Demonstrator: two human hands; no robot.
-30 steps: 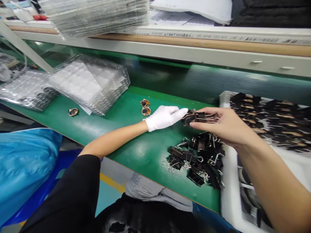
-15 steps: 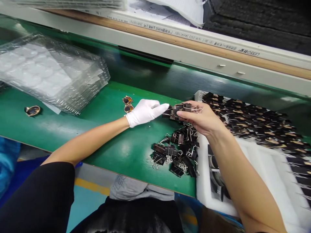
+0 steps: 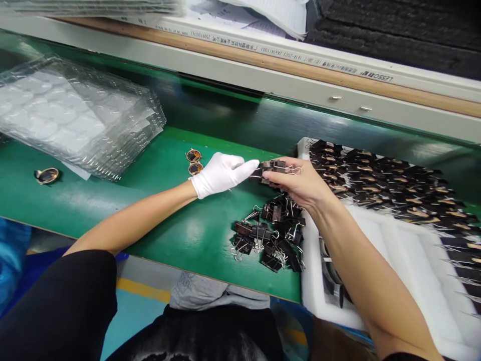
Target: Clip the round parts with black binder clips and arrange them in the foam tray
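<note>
A cluster of black binder clips (image 3: 272, 169) is held just above the green table, their wire handles pointing right. My bare right hand (image 3: 300, 181) is closed around them, thumb on the near side. My left hand (image 3: 223, 173), in a white glove, is closed with its fingertips pinched at the left end of the same clips. Whatever the clips clamp is hidden by fingers. Below lies a loose heap of binder clips (image 3: 276, 215). Close behind my left hand rests a pair of round gold-rimmed tinted glasses (image 3: 193, 155).
A white foam tray (image 3: 310, 281) on the right carries rows of clipped black pieces (image 3: 379, 183). At left stands a stack of clear plastic blister trays (image 3: 124, 125), with another pair of glasses (image 3: 47, 175) in front. A shelf edge (image 3: 233, 55) runs across the back.
The whole view has shifted slightly. Both hands keep nearly the same place and hold on the binder clips, with only a slight movement of the clips between the fingers.
</note>
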